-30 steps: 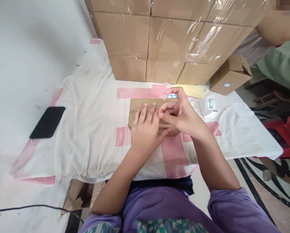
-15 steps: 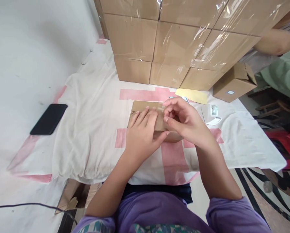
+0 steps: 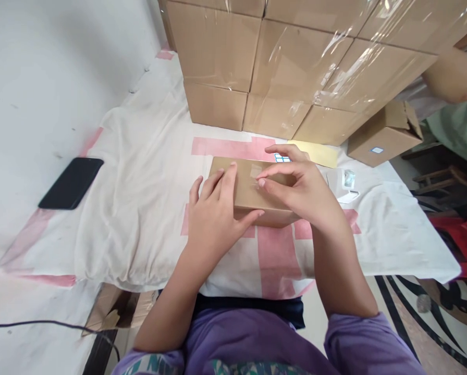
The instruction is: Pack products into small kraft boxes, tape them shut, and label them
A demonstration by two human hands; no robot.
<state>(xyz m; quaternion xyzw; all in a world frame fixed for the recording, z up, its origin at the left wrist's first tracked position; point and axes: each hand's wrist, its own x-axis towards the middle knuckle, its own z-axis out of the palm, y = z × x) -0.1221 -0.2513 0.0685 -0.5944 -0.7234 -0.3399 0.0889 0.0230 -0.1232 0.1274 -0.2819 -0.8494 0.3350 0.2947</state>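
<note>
A small brown cardboard box (image 3: pixel 246 194) lies on the cloth-covered table in front of me. My left hand (image 3: pixel 213 203) rests on its left end with fingers spread, the thumb stretched along the near side. Over the right part of the lid, my right hand (image 3: pixel 296 182) has thumb and index finger pinched together at a short piece of clear tape (image 3: pixel 256 170), its other fingers raised. Behind that hand, some blue-edged white stickers (image 3: pixel 282 158) show in part.
Stacked cardboard boxes wrapped in clear film (image 3: pixel 296 62) stand at the back. A black phone (image 3: pixel 71 183) lies at left. To the right are a yellow strip (image 3: pixel 319 153), a white packet (image 3: pixel 345 185) and an open-topped carton (image 3: pixel 385 135). Another person's arm (image 3: pixel 454 75) appears far right.
My left hand has slid left and its fingers have spread, uncovering more of the lid. The right hand's thumb and index finger have come down and closed at the tape.
</note>
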